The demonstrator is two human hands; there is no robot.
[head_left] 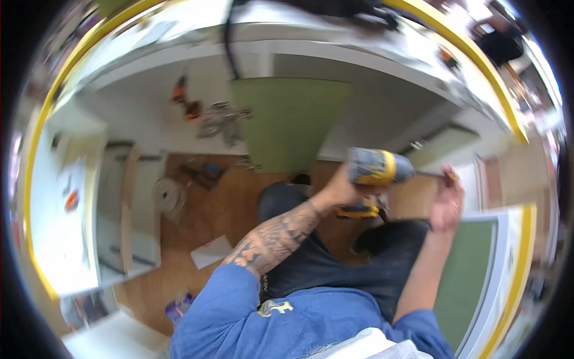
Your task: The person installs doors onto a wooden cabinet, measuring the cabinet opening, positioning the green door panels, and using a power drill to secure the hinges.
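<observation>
A yellow and dark grey cordless drill (pixel 382 167) lies level in front of my body, its battery end low and its thin bit pointing right. My left hand (pixel 344 190), on the tattooed forearm, is closed around the drill's handle. At the tip of the bit, the raised fingers of my right hand (pixel 448 197) are pinched together. Motion blur keeps me from making out the small item between them, or whether the fingers touch the bit itself.
A green panel (pixel 290 119) stands ahead, with metal fittings (pixel 221 124) and an orange-black tool (pixel 186 100) to its left. A pale coil (pixel 170 196) and white sheet (pixel 211 251) lie on the wooden floor. Another green panel (pixel 463 281) is close on my right.
</observation>
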